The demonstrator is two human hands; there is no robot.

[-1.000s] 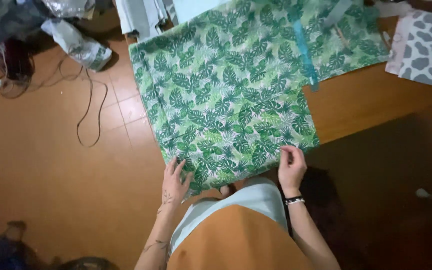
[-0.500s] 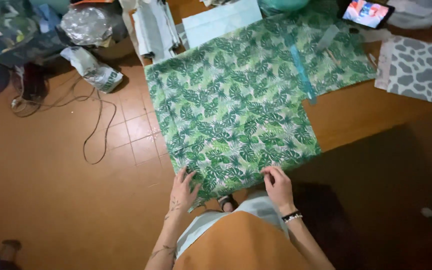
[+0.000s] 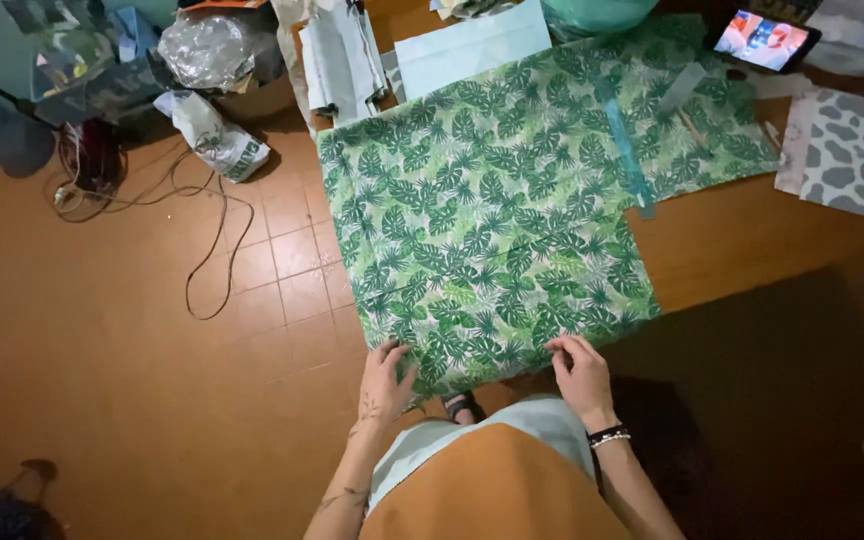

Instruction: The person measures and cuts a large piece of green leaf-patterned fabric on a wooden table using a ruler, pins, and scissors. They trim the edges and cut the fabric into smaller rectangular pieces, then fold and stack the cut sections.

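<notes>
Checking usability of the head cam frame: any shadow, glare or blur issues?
Head view: sharp over the leaf fabric and both hands, left, right; deep shadow on the lower right floor; phone screen glows bright; edges bend slightly, wide lens.

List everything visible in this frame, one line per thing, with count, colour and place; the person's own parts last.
Leaf-print fabric: one, green and white, spread over the table edge, centre.
Table: one, brown wood, right.
Strip: one, teal, lying on the fabric.
Spotted fabric: one, grey and white, far right.
Phone: one, lit screen, top right.
Cable: one, dark, on the tiled floor, left.
Crumpled bags: several, clear and white, top left.
Left hand: on the fabric's near edge.
Right hand: on the near edge, dark wristbands.
</notes>
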